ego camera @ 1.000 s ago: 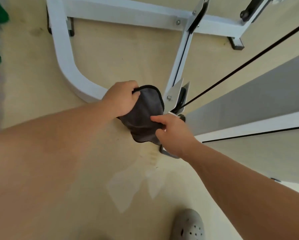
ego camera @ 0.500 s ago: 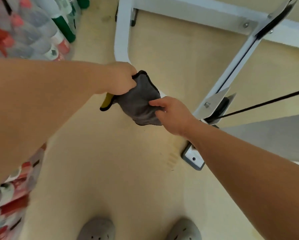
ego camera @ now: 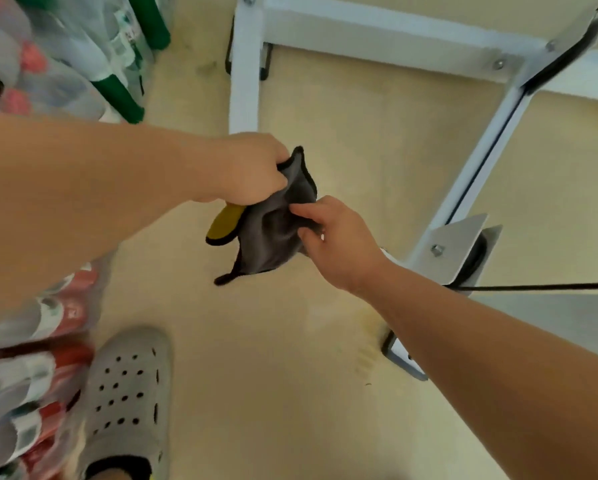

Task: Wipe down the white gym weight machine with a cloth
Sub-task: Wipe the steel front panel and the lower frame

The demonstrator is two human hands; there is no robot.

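A pale beige floor (ego camera: 290, 375), faintly stained and scuffed, is seen from above. On it stands the white gym weight machine (ego camera: 245, 81), of which only the base frame is shown: a tube running away from the viewer, a bolted cross bar (ego camera: 377, 39) along the top, and a diagonal bar (ego camera: 481, 161) ending in a metal pulley bracket (ego camera: 460, 244). A black cable (ego camera: 540, 287) is led from the bracket off to the right edge. A foot plate (ego camera: 399, 358) of the frame is partly hidden behind the right forearm. At the left, shrink-wrapped packs of bottles (ego camera: 65, 46) are stacked, some with green caps and others, lower down, with red labels; they are blurred. A grey perforated clog (ego camera: 127, 393) is planted on the floor at the lower left. The cloth (ego camera: 273, 230) is held up above the floor between both hands, in front of the frame. It is dark grey with a black stitched edge, crumpled and folded on itself, and a turned-over corner shows a yellow reverse side. Its upper edge is gripped by the left hand (ego camera: 252, 168), whose fingers are curled round it. Its right side is pinched between the thumb and fingers of the right hand (ego camera: 339, 240).
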